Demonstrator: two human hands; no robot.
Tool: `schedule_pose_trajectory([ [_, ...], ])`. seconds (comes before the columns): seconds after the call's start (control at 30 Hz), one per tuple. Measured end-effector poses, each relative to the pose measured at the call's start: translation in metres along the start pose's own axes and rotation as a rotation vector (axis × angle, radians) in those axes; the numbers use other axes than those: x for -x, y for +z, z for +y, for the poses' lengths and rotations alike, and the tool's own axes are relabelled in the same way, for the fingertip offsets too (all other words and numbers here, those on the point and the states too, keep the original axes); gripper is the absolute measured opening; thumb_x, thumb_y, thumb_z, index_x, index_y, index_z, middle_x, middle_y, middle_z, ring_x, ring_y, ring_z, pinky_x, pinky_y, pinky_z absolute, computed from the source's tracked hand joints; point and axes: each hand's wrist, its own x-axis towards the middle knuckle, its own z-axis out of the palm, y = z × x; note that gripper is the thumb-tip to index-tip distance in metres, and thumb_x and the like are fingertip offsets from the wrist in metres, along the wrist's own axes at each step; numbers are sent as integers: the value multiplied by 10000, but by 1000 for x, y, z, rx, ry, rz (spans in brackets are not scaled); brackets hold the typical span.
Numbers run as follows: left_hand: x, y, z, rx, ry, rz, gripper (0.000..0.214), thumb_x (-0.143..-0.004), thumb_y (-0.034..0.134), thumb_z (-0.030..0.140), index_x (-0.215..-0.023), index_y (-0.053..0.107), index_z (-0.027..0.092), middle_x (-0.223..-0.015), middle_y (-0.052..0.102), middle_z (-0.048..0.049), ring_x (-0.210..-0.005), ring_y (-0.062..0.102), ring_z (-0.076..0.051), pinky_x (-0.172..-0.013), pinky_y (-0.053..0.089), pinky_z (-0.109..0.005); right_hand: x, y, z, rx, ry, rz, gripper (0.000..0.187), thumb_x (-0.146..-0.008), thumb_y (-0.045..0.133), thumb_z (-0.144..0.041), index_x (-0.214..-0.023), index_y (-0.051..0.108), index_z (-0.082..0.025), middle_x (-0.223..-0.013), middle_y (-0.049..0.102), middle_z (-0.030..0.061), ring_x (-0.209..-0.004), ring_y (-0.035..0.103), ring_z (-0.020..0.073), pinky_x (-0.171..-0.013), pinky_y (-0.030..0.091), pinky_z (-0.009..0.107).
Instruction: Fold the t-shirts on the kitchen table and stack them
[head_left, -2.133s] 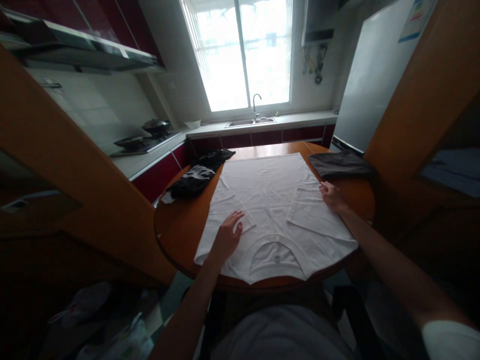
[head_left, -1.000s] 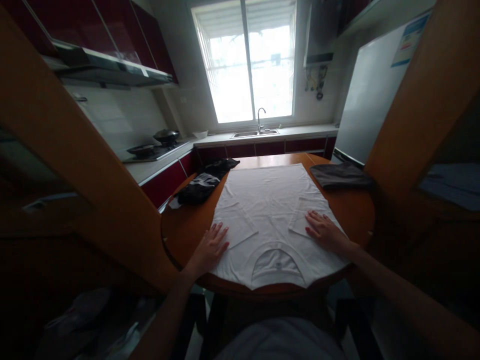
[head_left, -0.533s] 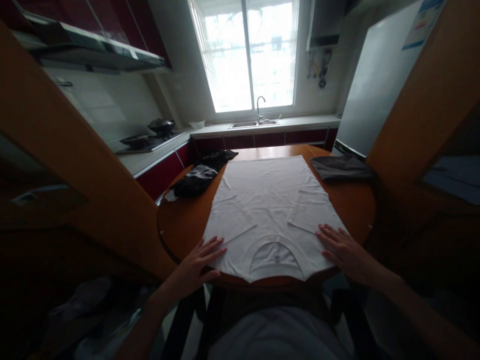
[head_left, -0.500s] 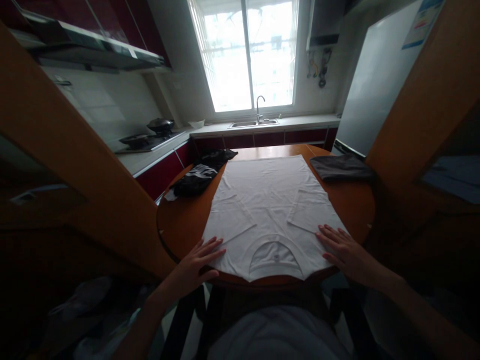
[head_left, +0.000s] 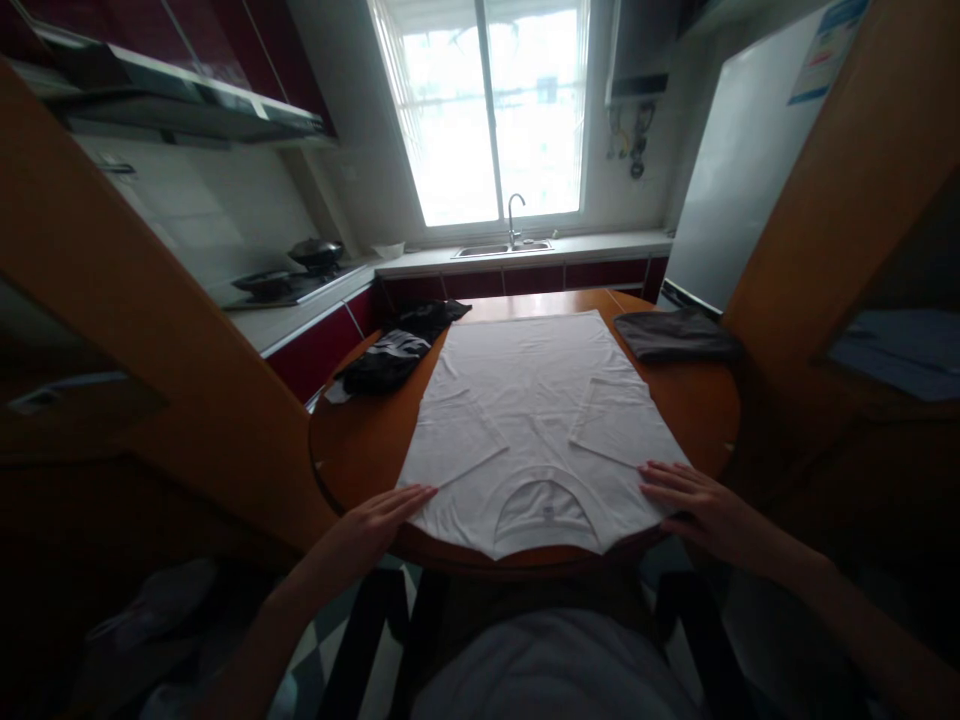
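Observation:
A white T-shirt (head_left: 532, 390) lies face up on the round wooden table (head_left: 352, 440), its collar toward me and both sleeves folded inward over the body. At the shirt's near left shoulder, my left hand (head_left: 379, 515) rests with its fingers stretched out over the edge of the cloth; its thumb is hidden. My right hand (head_left: 697, 500) lies on the near right shoulder, fingers extended and fairly flat on the fabric. Small wrinkles run across the shirt's middle.
A crumpled black garment (head_left: 394, 355) lies at the table's far left, and a folded dark grey garment (head_left: 675, 335) at its far right. Chair arms (head_left: 367, 630) flank my lap. Beyond stand a counter with a sink (head_left: 487, 250), a stove (head_left: 289, 290) and a refrigerator (head_left: 739, 180).
My left hand has shifted slightly outward and its fingers have drawn together. My right hand has slid a little toward the shirt's outer edge. The shirt stays flat.

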Motion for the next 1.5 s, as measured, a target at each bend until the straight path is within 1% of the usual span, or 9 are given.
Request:
schedule_pose_trajectory([
  [0.13,0,2,-4,11,-20,17,663,-903,383,2,-1457,540,329,-1430,607,-16,-1283,601,-197,-1119,477,-359,8,-2,4,72,-75,123,330,-994,565,-328,-1300,683,-297,-1418,615,51,-1290,592,263,-1089,494,434],
  [0.27,3,11,-19,21,5,70,521,-955,427,85,-1391,615,298,-1388,637,-46,-1229,638,-200,-1082,502,-321,16,-5,9,136,-92,233,323,-1016,500,-254,-1276,691,-281,-1340,673,44,-1210,643,224,-1024,539,378],
  [0.47,5,17,-33,92,106,180,304,-1010,481,198,-1178,730,244,-1254,711,-72,-1148,679,-179,-1005,545,-282,18,-5,19,133,-61,306,279,-996,531,-226,-1197,721,-265,-1219,729,53,-1116,681,216,-953,572,373],
  [0.63,7,14,-33,145,154,206,314,-1015,471,193,-1194,723,247,-1220,730,-75,-1143,683,-184,-993,552,-291,20,-6,22,50,-58,356,245,-989,548,-231,-1132,745,-257,-1153,755,57,-1061,704,214,-906,591,362],
  [0.77,10,7,-34,226,137,171,322,-1014,464,239,-1178,741,246,-1180,746,-88,-1102,703,-203,-965,566,-305,22,-10,21,-38,-39,359,215,-976,572,-239,-1079,760,-256,-1113,766,60,-1039,711,213,-885,598,347],
  [1.03,20,-25,-21,413,-99,-108,275,-979,543,300,-1105,786,270,-1045,765,-76,-942,720,-209,-849,558,-264,29,-43,1,-230,69,236,205,-969,589,-331,-973,782,-261,-992,765,68,-931,717,212,-819,583,310],
  [1.23,-22,-56,-26,459,-270,-63,266,-869,683,424,-924,815,199,-863,757,-75,-763,684,-192,-686,526,-238,-17,-74,3,-403,244,286,358,-921,608,-552,-875,771,-235,-888,747,61,-809,701,208,-732,553,291],
  [1.37,-63,-65,-51,500,-412,108,381,-767,739,532,-896,813,181,-943,778,-92,-880,693,-240,-769,545,-271,-69,-85,28,-446,353,365,488,-815,657,-683,-858,768,-210,-895,760,81,-819,690,239,-726,545,317],
  [1.5,-99,-57,-83,496,-505,260,514,-677,764,627,-888,809,160,-916,784,-87,-828,685,-239,-762,545,-290,-116,-79,66,-453,444,401,510,-747,707,-660,-890,783,-176,-888,774,94,-802,684,251,-710,532,322],
])
